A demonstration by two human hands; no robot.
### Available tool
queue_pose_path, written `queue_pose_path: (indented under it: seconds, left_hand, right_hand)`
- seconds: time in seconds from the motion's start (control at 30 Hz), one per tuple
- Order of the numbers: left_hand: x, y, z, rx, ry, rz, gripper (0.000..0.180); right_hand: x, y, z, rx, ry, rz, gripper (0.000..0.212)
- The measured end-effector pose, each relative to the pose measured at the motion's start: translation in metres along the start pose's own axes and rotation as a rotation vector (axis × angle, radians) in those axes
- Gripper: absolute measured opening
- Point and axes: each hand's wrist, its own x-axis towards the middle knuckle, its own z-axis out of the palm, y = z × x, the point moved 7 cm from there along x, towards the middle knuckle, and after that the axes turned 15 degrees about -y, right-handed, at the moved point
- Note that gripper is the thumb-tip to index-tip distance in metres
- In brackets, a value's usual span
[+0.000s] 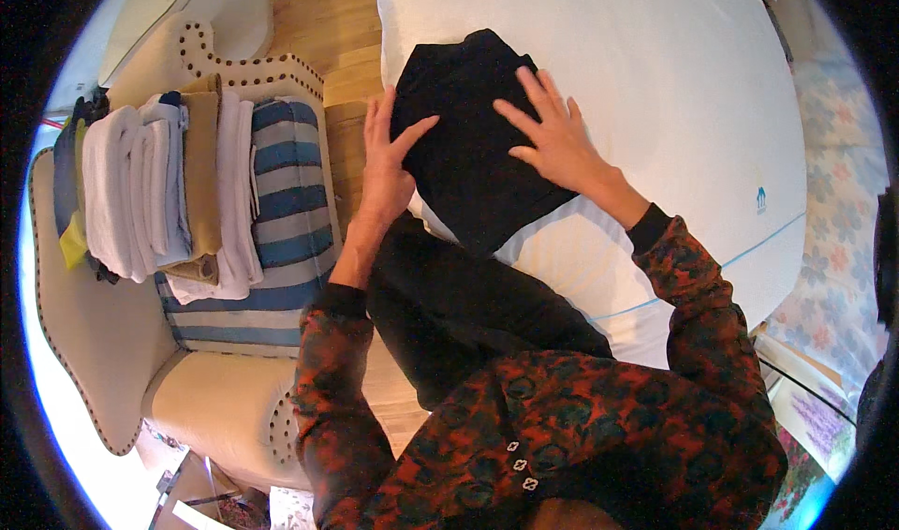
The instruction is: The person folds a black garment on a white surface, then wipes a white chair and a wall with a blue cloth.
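A black folded garment (pixel 468 141) lies on the white-covered bed (pixel 674 90), near its left edge; its exact kind I cannot make out. My left hand (pixel 389 151) is at the garment's left edge, thumb stretched over the cloth and fingers pointing away from me. On its right side rests my right hand (pixel 557 132), fingers spread and fingertips on the black fabric. Neither hand grips the cloth. The garment's near corner points toward my lap, close to my black trousers (pixel 468 296).
To the left stands a cream armchair (pixel 206 390) with studded trim and a blue-and-grey striped seat cushion (pixel 290 193). A stack of folded towels and clothes (pixel 154 184) sits on it. Wooden floor (pixel 323 15) shows between chair and bed. Floral fabric (pixel 829 212) hangs at the far right.
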Motion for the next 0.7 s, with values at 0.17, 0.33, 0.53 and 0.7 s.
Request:
queue_pose_path:
  seconds: [0.17,0.33,0.53,0.7]
  left_hand:
    - [-0.020,-0.019,0.012,-0.532,0.276,-0.208,0.056]
    - [-0.005,0.008,-0.003,-0.397,0.342,-0.135,0.052]
    - [0.089,0.095,-0.029,-0.130,0.103,0.324,0.060]
    - [0.145,0.116,0.062,0.486,-0.055,0.313,0.066]
  right_hand:
    - [-0.007,0.035,0.009,0.501,-0.024,0.061,0.081]
    - [-0.019,0.040,0.001,0.762,0.020,0.131,0.074]
    - [-0.108,0.015,0.021,0.974,0.485,0.274,0.075]
    - [-0.131,-0.004,0.054,1.155,-0.015,0.313,0.080]
